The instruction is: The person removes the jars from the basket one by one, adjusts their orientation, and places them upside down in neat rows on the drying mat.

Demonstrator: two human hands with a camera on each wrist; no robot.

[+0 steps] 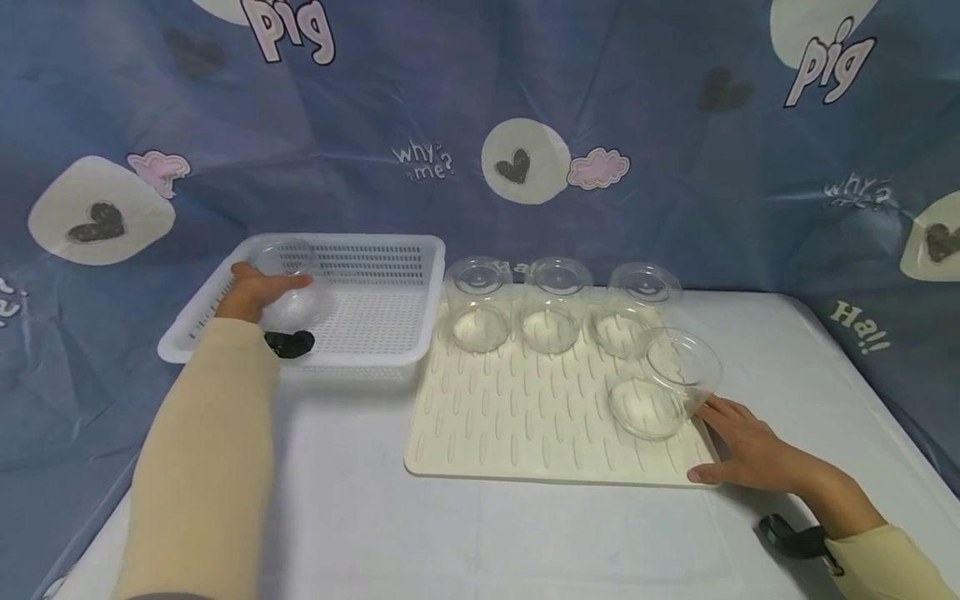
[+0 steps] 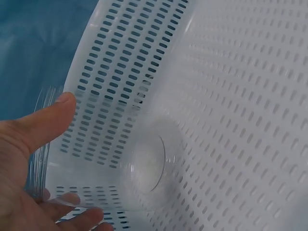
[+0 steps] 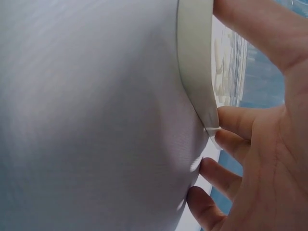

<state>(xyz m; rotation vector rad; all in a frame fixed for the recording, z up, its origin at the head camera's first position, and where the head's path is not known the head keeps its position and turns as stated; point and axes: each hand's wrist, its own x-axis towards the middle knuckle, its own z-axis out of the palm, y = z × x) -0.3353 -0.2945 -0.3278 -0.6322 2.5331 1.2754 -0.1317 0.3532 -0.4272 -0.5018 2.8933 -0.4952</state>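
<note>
My left hand point(image 1: 258, 292) reaches into a white plastic basket point(image 1: 378, 358) and grips a clear plastic cup point(image 1: 283, 257) near its rim. The left wrist view shows the thumb on one side of this clear cup point(image 2: 149, 163) and the fingers curled on the other, with its ringed base towards the basket floor. Beside the right edge of a cream ridged mat point(image 1: 517, 450), my right hand point(image 1: 757, 450) is spread, its thumb and fingertips at the mat's edge point(image 3: 196, 62). The nearest clear cup point(image 1: 678, 358) stands on the mat just past those fingertips.
A row of clear cups, left point(image 1: 480, 304), middle point(image 1: 557, 304) and right point(image 1: 637, 292), stands along the mat's back edge. The basket is left of the mat on a white-covered table point(image 1: 480, 542). A blue patterned cloth point(image 1: 675, 217) hangs behind.
</note>
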